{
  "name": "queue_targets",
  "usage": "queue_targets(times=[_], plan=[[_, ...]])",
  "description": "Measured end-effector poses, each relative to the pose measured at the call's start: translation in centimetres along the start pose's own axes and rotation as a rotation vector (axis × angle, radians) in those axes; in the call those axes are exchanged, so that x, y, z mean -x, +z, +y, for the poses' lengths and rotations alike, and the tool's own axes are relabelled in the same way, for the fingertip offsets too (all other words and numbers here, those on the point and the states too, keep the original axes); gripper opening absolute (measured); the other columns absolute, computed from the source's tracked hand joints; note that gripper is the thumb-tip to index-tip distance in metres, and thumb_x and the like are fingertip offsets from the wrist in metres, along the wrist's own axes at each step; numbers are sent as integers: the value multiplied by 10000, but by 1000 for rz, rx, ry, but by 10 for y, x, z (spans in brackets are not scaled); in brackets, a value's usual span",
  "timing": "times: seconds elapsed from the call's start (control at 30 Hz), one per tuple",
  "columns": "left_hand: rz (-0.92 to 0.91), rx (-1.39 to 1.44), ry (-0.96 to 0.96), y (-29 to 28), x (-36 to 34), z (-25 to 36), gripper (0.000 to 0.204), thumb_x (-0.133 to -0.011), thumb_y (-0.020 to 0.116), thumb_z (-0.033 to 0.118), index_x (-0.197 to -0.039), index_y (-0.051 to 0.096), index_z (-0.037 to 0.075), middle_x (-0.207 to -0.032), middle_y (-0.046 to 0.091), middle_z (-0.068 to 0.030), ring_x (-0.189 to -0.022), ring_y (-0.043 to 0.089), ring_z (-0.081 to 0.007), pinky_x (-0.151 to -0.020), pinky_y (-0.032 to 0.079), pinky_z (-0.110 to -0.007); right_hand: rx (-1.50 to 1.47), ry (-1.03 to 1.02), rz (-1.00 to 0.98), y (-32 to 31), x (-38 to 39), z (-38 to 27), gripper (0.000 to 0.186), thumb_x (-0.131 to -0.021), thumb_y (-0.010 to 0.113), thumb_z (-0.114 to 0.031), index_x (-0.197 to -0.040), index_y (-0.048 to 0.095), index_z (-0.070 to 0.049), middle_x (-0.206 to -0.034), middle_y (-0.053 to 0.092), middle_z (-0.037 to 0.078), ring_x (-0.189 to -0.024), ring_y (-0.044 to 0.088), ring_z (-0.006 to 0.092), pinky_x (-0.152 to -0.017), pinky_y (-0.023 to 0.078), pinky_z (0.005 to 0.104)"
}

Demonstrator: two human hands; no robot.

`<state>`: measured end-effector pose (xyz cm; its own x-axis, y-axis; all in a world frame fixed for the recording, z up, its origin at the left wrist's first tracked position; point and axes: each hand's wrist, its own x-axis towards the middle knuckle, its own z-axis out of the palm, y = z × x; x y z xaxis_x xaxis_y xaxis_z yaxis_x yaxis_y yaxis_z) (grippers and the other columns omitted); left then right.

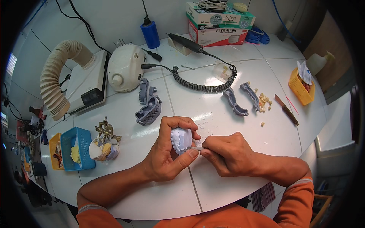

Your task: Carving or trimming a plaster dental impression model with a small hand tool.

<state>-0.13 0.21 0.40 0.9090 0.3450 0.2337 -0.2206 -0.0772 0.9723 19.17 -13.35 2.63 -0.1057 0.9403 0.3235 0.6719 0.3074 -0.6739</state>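
Wrapped in my left hand (167,155) is a pale lilac dental cast (181,140), its row of teeth turned toward the palm side. My right hand (228,154) pinches a slim metal carving tool (195,148), whose tip meets the lower edge of the cast beside my left thumb. Most of the tool's handle is hidden in the right fist. Small pale shavings (205,127) lie on the table just beyond the cast. Grey silicone moulds (149,108) rest farther off to the left, and two curved grey mould pieces (235,102) to the right.
Loose tooth pieces (264,102) and a brown-handled knife (287,110) lie at right, near a yellow basket (302,89). A coiled cord (201,89) runs to a black handpiece (185,42). At left stand a hose unit (85,85), a blue basket (78,150) and a brass articulator (106,131).
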Motion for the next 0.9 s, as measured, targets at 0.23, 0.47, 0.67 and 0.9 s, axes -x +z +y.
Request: queue_targets(times=[0.23, 0.47, 0.67, 0.9], plan=[[26, 34, 34, 2, 0, -3, 513, -992, 644, 8, -1388, 325, 70, -1312, 436, -144, -1184, 536, -162, -916, 506, -296, 13, 6, 6, 1, 0, 0, 163, -1012, 686, -158, -920, 608, -48, -728, 688, 116, -524, 648, 299, -459, 484, 390], [6, -33, 23, -1, 0, -3, 469, -992, 585, -3, -1358, 312, 105, -1336, 443, -176, -1213, 555, -209, -992, 515, -348, 22, 12, 26, 2, 0, -1, 170, -1012, 686, -160, -912, 603, -50, -714, 680, 113, -519, 643, 301, -456, 479, 394], [13, -55, 39, -1, 0, -2, 464, -992, 597, 8, -1350, 318, 107, -1325, 450, -177, -1200, 561, -205, -972, 520, -341, 25, 11, 38, 4, 1, 0, 192, -1013, 687, -164, -889, 588, -57, -702, 665, 110, -520, 631, 307, -458, 475, 400], [17, -77, 58, -1, -1, -4, 444, -996, 596, 4, -1335, 330, 109, -1311, 459, -186, -1189, 568, -200, -945, 529, -331, 34, 10, 47, 4, 0, 0, 199, -1017, 685, -168, -884, 583, -60, -706, 664, 106, -522, 629, 302, -456, 470, 397]])
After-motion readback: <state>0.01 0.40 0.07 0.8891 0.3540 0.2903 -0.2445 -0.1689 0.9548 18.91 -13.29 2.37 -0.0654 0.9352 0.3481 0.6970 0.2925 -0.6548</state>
